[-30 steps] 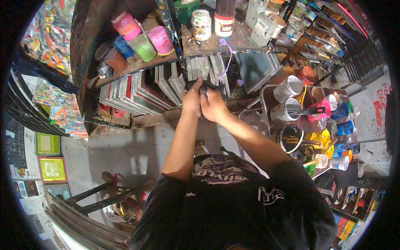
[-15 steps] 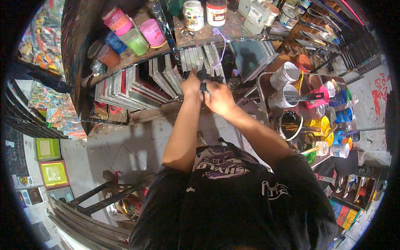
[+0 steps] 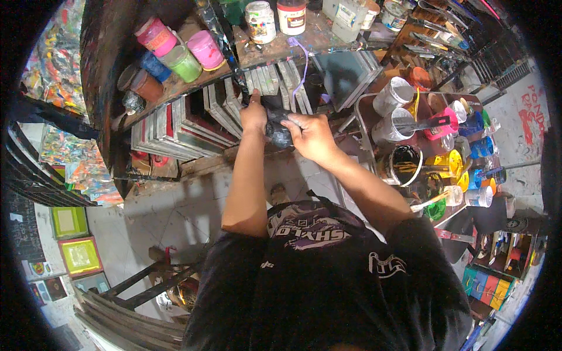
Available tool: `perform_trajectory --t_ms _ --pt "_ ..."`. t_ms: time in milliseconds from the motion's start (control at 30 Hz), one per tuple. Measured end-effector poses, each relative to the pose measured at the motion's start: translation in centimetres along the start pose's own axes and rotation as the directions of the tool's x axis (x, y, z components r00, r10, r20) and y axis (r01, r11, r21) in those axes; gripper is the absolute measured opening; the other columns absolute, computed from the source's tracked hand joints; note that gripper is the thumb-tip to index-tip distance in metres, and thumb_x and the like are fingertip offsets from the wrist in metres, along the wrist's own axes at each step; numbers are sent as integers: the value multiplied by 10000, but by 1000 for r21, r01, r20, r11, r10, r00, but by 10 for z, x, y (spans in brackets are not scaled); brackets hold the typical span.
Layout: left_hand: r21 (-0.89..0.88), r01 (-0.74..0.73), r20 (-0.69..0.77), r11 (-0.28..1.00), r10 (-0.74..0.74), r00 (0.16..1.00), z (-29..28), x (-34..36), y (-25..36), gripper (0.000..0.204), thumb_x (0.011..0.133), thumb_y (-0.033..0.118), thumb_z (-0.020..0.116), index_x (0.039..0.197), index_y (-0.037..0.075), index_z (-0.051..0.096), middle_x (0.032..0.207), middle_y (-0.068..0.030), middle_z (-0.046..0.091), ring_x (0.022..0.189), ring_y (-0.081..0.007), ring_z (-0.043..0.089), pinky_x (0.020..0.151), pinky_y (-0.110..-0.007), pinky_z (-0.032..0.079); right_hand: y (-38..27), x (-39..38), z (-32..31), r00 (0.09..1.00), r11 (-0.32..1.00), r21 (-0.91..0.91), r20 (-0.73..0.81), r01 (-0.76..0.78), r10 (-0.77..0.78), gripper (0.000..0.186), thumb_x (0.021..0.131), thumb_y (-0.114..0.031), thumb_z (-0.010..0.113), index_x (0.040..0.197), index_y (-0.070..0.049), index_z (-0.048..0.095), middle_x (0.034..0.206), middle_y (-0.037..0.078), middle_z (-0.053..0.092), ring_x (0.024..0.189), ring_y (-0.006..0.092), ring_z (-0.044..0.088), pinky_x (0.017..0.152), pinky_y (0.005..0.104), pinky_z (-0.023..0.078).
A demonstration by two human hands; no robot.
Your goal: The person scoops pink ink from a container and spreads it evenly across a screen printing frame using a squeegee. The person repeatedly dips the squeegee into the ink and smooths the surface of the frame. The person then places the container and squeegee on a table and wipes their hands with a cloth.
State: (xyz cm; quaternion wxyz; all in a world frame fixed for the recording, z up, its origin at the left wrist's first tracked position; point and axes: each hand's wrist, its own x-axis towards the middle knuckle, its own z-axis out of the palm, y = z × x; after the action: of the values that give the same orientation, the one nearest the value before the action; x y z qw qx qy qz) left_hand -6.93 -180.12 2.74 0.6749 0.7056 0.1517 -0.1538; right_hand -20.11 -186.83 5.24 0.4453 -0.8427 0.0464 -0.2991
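Dark bundle: a black, crumpled, glossy lump [image 3: 277, 130] is sitting between both hands in the head view, just in front of the racked frames; its long axis is running roughly from the shelf edge down toward the person, though the shape is too blurred to be sure.
Left hand: the left hand [image 3: 253, 115] is closing around the bundle's upper left end, fingers curled tight on it.
Right hand: the right hand [image 3: 311, 136] is pressing on the bundle's right side, fingers bent over it, thumb toward the left hand.
Frames: grey metal-edged flat frames [image 3: 193, 120] are standing on edge in a row under the shelf.
Shelf: a paint-smeared wooden shelf [image 3: 175, 88] is carrying round jars, a pink-lidded jar [image 3: 208, 49] among them.
Tray: a side tray [image 3: 366, 123] is holding tubs of colour.
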Motion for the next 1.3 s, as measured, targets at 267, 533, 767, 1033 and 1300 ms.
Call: perform_trajectory --t_ms 267,533,767,1033,1300 --pt "-487 174 601 856 183 778 -26 -50 36 574 874 452 536 1232 4 499 1091 -82 594 959 -200 569 848 -308 441 -11 18 1 897 814 522 -189 -254 401 375 931 -231 505 1224 4 511 1212 174 531 1054 236 525 897 337 402" --pt "-137 -202 590 970 243 770 -21 -80 25 502 718 299 740 1117 42 578 1015 -54 610 928 -183 565 857 -322 429 14 22 13 966 943 243 181 -227 185 334 708 -123 628 1020 -20 563 908 148 618 852 261 601 764 356 466" --pt "-294 140 529 945 39 848 -3 -25 14 187 838 244 628 871 61 607 753 -39 626 642 -166 597 620 -282 474 17 28 20 963 996 -68 260 -58 74 253 677 -83 617 899 20 553 862 231 603 814 389 599 691 410 469" --pt "-408 57 283 911 67 957 7 -3 8 167 857 203 567 851 37 583 731 -89 612 588 -220 598 573 -320 489 15 22 28 983 987 -148 179 60 -33 278 683 22 538 960 47 539 971 259 558 942 445 523 870 464 423" --pt "-476 78 259 876 54 964 -18 33 23 305 944 335 376 922 77 538 702 -76 569 516 -236 536 435 -370 447 -12 12 13 907 961 267 418 -69 -51 323 897 -132 479 1166 33 545 1368 192 385 1295 329 327 1052 395 268"
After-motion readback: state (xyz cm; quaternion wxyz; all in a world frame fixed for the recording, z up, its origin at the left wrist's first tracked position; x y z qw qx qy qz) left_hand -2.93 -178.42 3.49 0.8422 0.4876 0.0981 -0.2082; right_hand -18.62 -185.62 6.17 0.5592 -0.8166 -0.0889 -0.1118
